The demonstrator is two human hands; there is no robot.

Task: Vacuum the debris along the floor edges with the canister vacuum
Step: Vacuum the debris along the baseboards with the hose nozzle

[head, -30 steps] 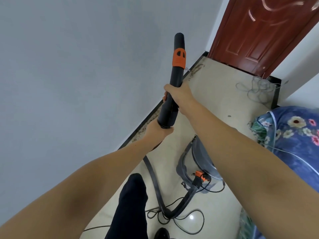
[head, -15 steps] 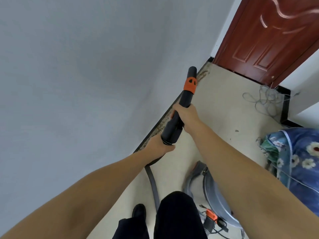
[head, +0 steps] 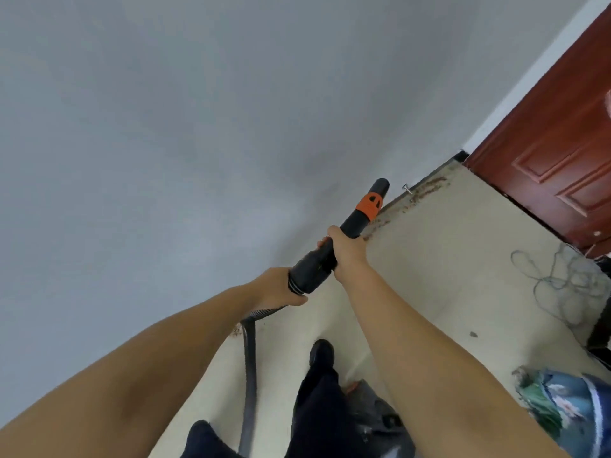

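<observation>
Now both hands, the left hand [head: 276, 289] and right hand [head: 345, 247], are gripping the vacuum wand [head: 340, 238], its tip nearing debris [head: 426, 190] along the wall [head: 198, 127].

Wand [head: 351, 223] looks like matt black plastic with an orange plastic band, door [head: 558, 147] at 2 o'clock is glossy reddish wood, wall [head: 165, 127] smooth matt grey, floor [head: 439, 259] smooth cream tile.

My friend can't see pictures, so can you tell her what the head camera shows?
Two bare hands hold a black vacuum wand with an orange band, aimed along the wall's foot at reddish-brown debris. The left hand grips its rear end, the right hand its middle; a red door stands ahead.
</observation>
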